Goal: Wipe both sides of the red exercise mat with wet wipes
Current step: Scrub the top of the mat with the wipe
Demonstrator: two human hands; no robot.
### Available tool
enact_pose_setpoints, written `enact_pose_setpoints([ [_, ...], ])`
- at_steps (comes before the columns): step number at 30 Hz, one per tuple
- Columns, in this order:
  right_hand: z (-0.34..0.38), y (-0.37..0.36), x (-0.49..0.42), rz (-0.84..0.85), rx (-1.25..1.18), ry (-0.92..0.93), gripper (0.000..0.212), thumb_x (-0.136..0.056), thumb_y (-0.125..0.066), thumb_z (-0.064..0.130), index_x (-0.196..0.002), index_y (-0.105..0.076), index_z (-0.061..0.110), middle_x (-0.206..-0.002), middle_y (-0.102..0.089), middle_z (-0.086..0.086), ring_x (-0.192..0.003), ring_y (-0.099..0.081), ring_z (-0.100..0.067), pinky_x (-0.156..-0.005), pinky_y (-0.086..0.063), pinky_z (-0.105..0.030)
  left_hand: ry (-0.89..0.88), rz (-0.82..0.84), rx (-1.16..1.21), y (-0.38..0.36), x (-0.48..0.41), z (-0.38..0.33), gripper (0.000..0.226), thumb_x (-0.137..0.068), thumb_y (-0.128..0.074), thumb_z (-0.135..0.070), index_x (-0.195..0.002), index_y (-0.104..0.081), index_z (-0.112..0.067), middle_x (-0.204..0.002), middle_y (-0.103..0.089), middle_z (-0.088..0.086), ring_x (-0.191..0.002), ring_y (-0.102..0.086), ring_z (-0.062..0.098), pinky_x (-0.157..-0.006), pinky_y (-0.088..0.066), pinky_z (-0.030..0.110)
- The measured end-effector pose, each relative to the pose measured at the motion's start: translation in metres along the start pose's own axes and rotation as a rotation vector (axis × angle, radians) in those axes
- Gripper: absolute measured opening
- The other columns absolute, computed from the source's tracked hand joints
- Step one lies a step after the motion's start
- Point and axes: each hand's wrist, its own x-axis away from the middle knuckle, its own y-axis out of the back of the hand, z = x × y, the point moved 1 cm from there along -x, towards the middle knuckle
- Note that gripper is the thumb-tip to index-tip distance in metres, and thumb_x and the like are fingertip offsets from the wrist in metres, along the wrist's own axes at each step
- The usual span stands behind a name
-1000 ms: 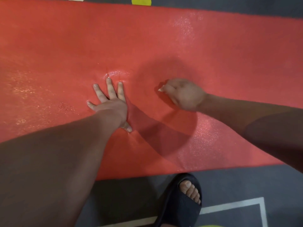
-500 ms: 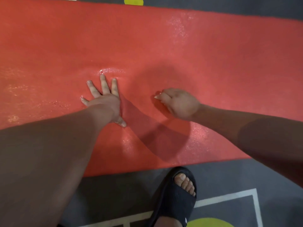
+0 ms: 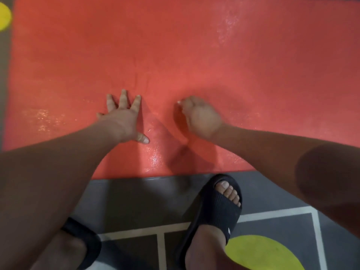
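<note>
My left hand (image 3: 124,118) lies flat on the red mat (image 3: 194,47), palm down. The fingers are straight and fanned out and the thumb is stretched back toward me; the hand presses and grips nothing. My right hand (image 3: 201,116) sits just beside it on the mat, knuckles up and fingers curled under. The back of the hand hides what is inside that curl. A pale speck at its far tip may be a fingernail or a corner of a wipe, so I cannot tell whether I hold anything.

The mat fills the upper picture and runs out of view at the top and right. Its near edge lies straight across, just ahead of my feet. Wet sheen (image 3: 153,155) glistens between my forearms.

Below is grey floor (image 3: 132,201) with white lines (image 3: 272,212). My right foot wears a black sandal (image 3: 218,209), toes showing, close to the mat's edge. The other sandal (image 3: 85,238) is mostly covered by my left forearm. One yellow circle (image 3: 259,254) is cut off at the bottom — a second yellow circle (image 3: 4,16) at the left edge.
</note>
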Motion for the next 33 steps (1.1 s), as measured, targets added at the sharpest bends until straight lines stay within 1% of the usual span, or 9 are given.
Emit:
enact_pose_setpoints([
  [3,0.031,-0.010,0.024,0.147,0.063,0.317,0.028,-0.094,-0.050,0.016,-0.119,-0.058,0.008,-0.108,-0.060,-0.011,-0.098,-0.060,-0.034,-0.087,-0.051,-0.044,0.035,0.045,0.014,-0.017,0.005,0.011,0.154,-0.062,-0.091,-0.059,-0.153,0.031,-0.040,-0.158,0.046,0.002,-0.146,0.032,0.051,-0.115,-0.019,0.075],
  [6,0.014,0.000,0.017,0.116,0.120,0.501,0.018,-0.099,-0.054,0.019,-0.113,-0.061,0.010,-0.101,-0.062,-0.009,-0.094,-0.060,-0.031,-0.085,-0.047,-0.038,0.031,0.021,0.028,-0.023,0.003,0.012,0.154,-0.064,-0.093,-0.053,-0.153,0.032,-0.040,-0.157,0.047,0.003,-0.145,0.033,0.052,-0.114,-0.019,0.077],
  [14,-0.007,0.013,-0.035,-0.041,0.177,-0.235,0.026,-0.090,-0.046,0.004,-0.114,-0.056,0.005,-0.112,-0.059,-0.020,-0.106,-0.056,-0.039,-0.092,-0.043,-0.043,0.075,0.011,0.060,-0.019,0.006,0.006,0.153,-0.065,-0.094,-0.047,-0.153,0.030,-0.043,-0.157,0.047,-0.001,-0.147,0.033,0.046,-0.110,-0.018,0.081],
  [18,0.035,-0.003,-0.018,0.092,0.113,0.283,0.025,-0.093,-0.052,0.006,-0.115,-0.062,0.000,-0.099,-0.062,-0.019,-0.092,-0.060,-0.039,-0.084,-0.050,-0.044,0.079,0.028,0.066,-0.019,0.005,0.008,0.153,-0.065,-0.094,-0.048,-0.152,0.032,-0.044,-0.156,0.049,-0.003,-0.147,0.034,0.044,-0.111,-0.015,0.080],
  [21,0.021,0.009,-0.024,0.150,0.140,0.561,0.044,-0.107,-0.029,0.026,-0.113,-0.064,0.000,-0.096,-0.062,-0.017,-0.089,-0.059,-0.036,-0.082,-0.049,-0.043,0.070,0.034,0.067,-0.019,0.003,0.009,0.153,-0.065,-0.094,-0.049,-0.152,0.032,-0.044,-0.156,0.049,-0.002,-0.147,0.035,0.045,-0.111,-0.014,0.080],
  [23,0.002,0.018,-0.044,0.067,0.211,0.467,0.042,-0.102,-0.031,0.024,-0.116,-0.064,0.002,-0.101,-0.064,-0.018,-0.095,-0.060,-0.037,-0.086,-0.046,-0.043,0.072,0.037,0.061,-0.019,0.003,0.009,0.153,-0.065,-0.094,-0.049,-0.151,0.033,-0.044,-0.156,0.049,-0.001,-0.146,0.035,0.046,-0.111,-0.015,0.081],
  [26,-0.014,0.027,-0.066,-0.014,0.204,-0.001,0.026,-0.092,-0.043,0.006,-0.108,-0.062,0.001,-0.101,-0.061,-0.025,-0.098,-0.058,-0.044,-0.087,-0.044,-0.047,0.072,0.040,0.067,-0.018,0.003,0.008,0.153,-0.065,-0.093,-0.049,-0.152,0.033,-0.043,-0.156,0.049,-0.001,-0.146,0.035,0.046,-0.111,-0.015,0.080],
  [28,0.000,0.019,-0.068,-0.003,0.167,-0.107,0.027,-0.087,-0.046,0.000,-0.110,-0.061,-0.001,-0.102,-0.061,-0.025,-0.098,-0.058,-0.044,-0.088,-0.045,-0.046,0.071,0.034,0.073,-0.017,0.003,0.008,0.153,-0.065,-0.094,-0.048,-0.152,0.032,-0.043,-0.156,0.049,-0.002,-0.146,0.035,0.045,-0.112,-0.015,0.080],
  [33,0.054,0.003,-0.015,0.140,0.071,0.503,0.041,-0.101,-0.032,0.019,-0.116,-0.064,-0.003,-0.098,-0.065,-0.019,-0.090,-0.062,-0.038,-0.081,-0.053,-0.043,0.070,0.031,0.079,-0.019,0.003,0.010,0.153,-0.065,-0.094,-0.048,-0.152,0.032,-0.044,-0.155,0.050,-0.002,-0.146,0.036,0.044,-0.112,-0.014,0.079],
])
